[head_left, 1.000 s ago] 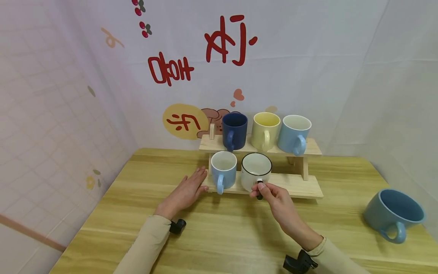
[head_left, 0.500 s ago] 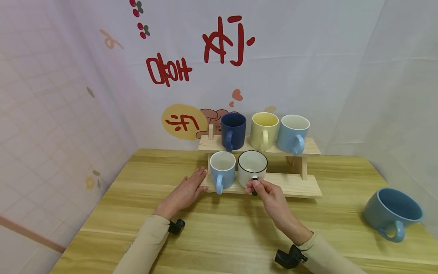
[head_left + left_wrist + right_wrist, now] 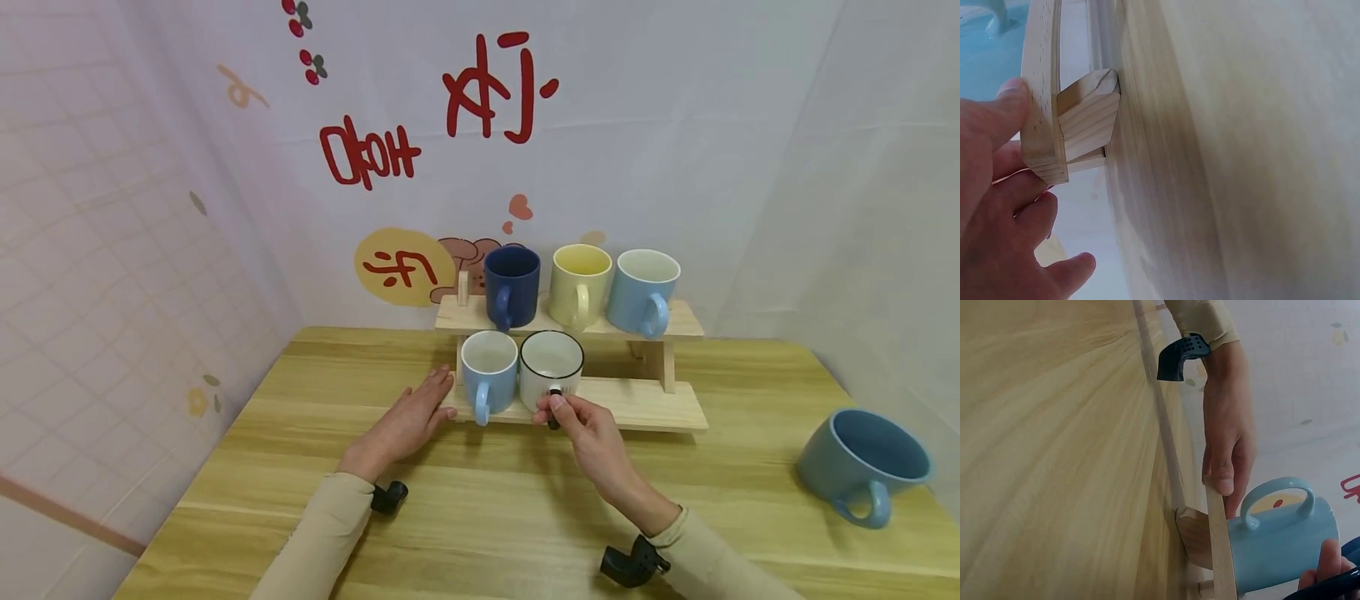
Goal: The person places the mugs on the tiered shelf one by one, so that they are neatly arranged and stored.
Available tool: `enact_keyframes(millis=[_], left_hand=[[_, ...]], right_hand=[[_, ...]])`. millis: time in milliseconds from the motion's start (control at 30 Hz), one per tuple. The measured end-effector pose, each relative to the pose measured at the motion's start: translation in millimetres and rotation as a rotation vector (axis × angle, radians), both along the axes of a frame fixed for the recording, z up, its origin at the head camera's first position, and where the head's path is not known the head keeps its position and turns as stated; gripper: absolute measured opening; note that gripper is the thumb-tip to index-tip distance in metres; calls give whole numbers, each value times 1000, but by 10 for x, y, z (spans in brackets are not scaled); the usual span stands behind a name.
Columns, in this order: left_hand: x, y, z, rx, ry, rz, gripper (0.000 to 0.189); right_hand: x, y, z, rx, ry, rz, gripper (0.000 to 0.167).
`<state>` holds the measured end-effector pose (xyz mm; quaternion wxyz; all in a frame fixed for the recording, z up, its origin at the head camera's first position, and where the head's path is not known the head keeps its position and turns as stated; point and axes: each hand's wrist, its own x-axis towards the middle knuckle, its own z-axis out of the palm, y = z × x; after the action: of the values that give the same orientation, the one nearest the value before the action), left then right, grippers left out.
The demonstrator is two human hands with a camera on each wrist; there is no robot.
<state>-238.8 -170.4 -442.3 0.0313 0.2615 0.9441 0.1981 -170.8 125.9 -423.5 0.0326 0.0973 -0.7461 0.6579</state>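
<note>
My right hand point(image 3: 600, 437) pinches the black handle of a white mug point(image 3: 547, 371) with a black rim. This mug stands upright on the lower board of a two-tier wooden shelf point(image 3: 645, 404), close beside a light blue mug point(image 3: 489, 375). My left hand point(image 3: 405, 421) holds the left end of that board. In the left wrist view its thumb point(image 3: 1013, 103) lies on the board's front edge, with the fingers bent around the end. The right wrist view shows the light blue mug's side point(image 3: 1279, 540) and part of my right fingers at the lower right.
On the upper board stand a dark blue mug point(image 3: 512, 283), a yellow mug point(image 3: 580, 283) and another light blue mug point(image 3: 641, 287). A wide grey-blue cup point(image 3: 847, 467) sits tilted at the table's right point(image 3: 750, 517). A printed cloth point(image 3: 637, 167) hangs behind the shelf.
My right hand has shifted the white mug left along the lower board, up close to the light blue mug. The left hand stays at the shelf's end.
</note>
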Motion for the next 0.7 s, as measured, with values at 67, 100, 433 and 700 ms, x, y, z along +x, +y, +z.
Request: enact_keyframes(millis=[67,100,433,700], left_hand=[[1,10,1,12,10,-2,63],[1,17,0,17,13,-4,63],[8,40,-14,14,10,-9,64],[9,16,14,15,5,-6,64]], right_hand=[[-7,11,-1,6,4,-2,39],[-9,21,0,16,3,-8,39],[173,360,93,225,61,-16,36],[432,811,217,414,265,-97,27]])
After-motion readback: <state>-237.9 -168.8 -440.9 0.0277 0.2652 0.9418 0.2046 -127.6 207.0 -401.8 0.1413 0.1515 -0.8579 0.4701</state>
